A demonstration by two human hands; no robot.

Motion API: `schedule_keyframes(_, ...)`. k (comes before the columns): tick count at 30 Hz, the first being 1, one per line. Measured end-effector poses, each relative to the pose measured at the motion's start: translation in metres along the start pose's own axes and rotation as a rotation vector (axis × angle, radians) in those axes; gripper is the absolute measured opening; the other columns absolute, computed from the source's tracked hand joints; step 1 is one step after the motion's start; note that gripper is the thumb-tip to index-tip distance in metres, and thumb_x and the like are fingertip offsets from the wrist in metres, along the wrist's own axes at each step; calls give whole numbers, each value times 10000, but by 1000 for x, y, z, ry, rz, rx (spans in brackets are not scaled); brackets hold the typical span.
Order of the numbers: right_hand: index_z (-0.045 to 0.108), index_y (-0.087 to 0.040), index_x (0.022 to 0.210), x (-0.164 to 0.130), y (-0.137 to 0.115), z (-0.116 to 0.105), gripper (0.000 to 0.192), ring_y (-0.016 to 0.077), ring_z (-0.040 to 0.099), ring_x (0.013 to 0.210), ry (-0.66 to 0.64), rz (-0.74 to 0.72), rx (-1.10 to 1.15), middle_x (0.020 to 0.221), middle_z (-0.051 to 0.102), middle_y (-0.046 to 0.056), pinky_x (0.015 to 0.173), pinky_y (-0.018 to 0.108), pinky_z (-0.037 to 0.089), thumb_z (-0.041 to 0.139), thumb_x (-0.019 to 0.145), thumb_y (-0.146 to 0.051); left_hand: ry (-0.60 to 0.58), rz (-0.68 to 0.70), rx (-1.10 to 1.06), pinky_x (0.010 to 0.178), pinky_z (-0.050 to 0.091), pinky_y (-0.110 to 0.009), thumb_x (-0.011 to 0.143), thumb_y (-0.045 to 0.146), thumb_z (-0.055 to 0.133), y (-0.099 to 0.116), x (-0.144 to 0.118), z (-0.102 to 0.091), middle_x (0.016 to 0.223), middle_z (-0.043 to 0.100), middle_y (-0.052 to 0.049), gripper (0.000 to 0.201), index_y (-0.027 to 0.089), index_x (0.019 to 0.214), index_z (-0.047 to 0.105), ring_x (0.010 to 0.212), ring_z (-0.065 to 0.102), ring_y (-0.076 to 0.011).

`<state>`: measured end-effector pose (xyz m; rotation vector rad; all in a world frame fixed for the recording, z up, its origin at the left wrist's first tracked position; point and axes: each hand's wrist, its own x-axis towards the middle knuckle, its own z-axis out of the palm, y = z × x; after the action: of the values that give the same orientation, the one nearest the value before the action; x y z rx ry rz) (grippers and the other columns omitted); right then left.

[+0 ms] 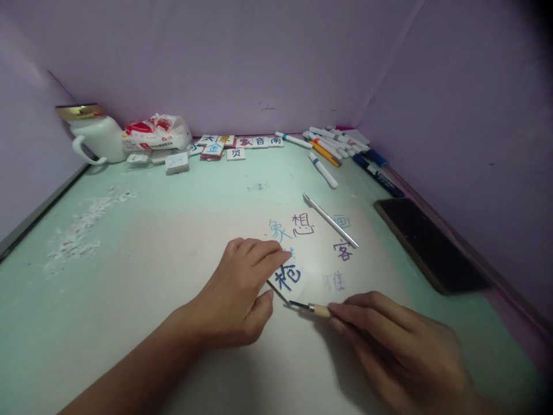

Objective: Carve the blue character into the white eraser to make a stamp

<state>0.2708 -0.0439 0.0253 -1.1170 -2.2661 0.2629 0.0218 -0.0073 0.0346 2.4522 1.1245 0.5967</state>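
Note:
My right hand (397,340) grips a carving knife with a pale wooden handle (320,311) and a dark blade (299,304), which points left. Opposite it, my left hand (248,282) bends over the table, fingers above and thumb below. A thin dark edge (277,291) runs out from between them to the blade's tip; what it belongs to is unclear. Just beyond the fingertips is a bold dark blue character (287,278). Whether it lies on a separate pale piece or on the table, I cannot tell. Past both hands lies a silver craft knife (332,222).
More characters (302,225) mark the pale green table (194,196). White shavings (86,225) lie left. Along the back stand a white mug (101,141), a wipes pack (158,135), character tiles (235,154) and several markers (324,150). A dark phone (432,245) lies right.

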Motion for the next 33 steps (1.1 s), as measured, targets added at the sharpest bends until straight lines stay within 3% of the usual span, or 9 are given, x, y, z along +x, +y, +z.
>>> schedule_keyframes(3, 667, -222, 1019, 0, -1, 1, 183, 118, 659, 636, -7, 5, -14, 837, 698, 28, 545, 201, 505, 621, 850, -167, -89, 53, 2, 972, 288, -457, 801, 101, 445, -2, 2, -2, 1355, 493, -92, 515, 165, 1312, 428, 1183, 423, -258)
schedule_keyframes(6, 651, -227, 1013, 1, -1, 5, 180, 117, 647, 606, 12, 0, -19, 827, 696, 21, 512, 204, 487, 620, 849, -160, -133, 55, 13, 958, 288, -454, 830, 121, 451, -3, 4, -3, 1291, 529, -72, 443, 198, 1266, 463, 1148, 439, -252)
schedule_keyframes(17, 657, -202, 985, 2, -5, 0, 167, 97, 618, 565, -42, 26, 96, 767, 669, 15, 486, 192, 452, 594, 851, -126, -150, 44, -42, 1004, 315, -472, 858, 160, 476, -4, 3, -6, 1247, 526, -102, 412, 186, 1269, 497, 1164, 426, -266)
schedule_keyframes(33, 638, -184, 912, 8, -8, 2, 118, 93, 531, 474, 23, 15, 97, 654, 596, 3, 435, 202, 398, 581, 843, -108, -86, 55, -55, 1009, 336, -475, 863, 164, 499, -6, 2, -2, 1211, 559, -112, 362, 175, 1222, 534, 1151, 456, -257)
